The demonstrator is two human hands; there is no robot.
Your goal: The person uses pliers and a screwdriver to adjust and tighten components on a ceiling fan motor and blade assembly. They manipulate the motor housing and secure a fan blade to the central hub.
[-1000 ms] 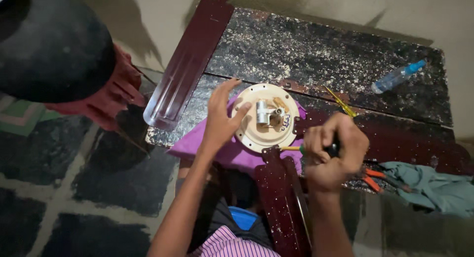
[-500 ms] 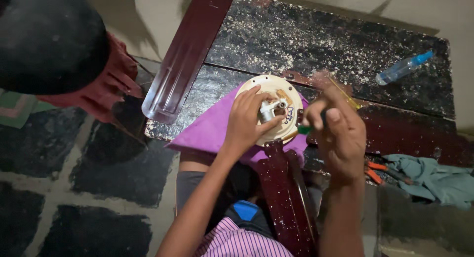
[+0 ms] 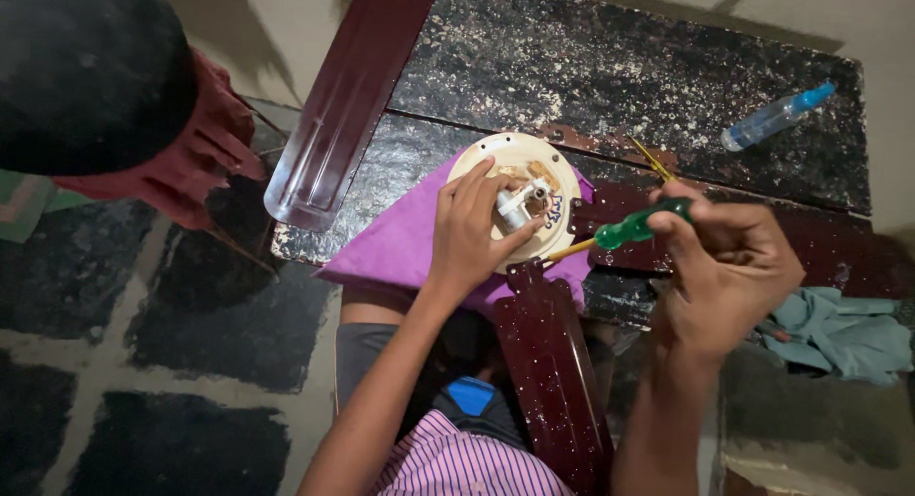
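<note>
A person's left hand (image 3: 474,231) lies spread over a cream round fan motor (image 3: 519,199), fingers touching the small white part at its middle. The motor sits on a purple cloth (image 3: 396,243) on the dark speckled counter (image 3: 610,67). The right hand (image 3: 729,267) is closed around a green-handled screwdriver (image 3: 624,231), its tip pointing at the motor's rim. Dark red fan blades (image 3: 348,96) spread outward; a clear bottle (image 3: 774,118) lies well apart.

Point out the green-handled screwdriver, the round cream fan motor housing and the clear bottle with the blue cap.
green-handled screwdriver (image 3: 637,227), head view, on its translucent green handle.
round cream fan motor housing (image 3: 562,177), head view, on its right rim.
clear bottle with the blue cap (image 3: 770,121), head view, on its clear body.
</note>
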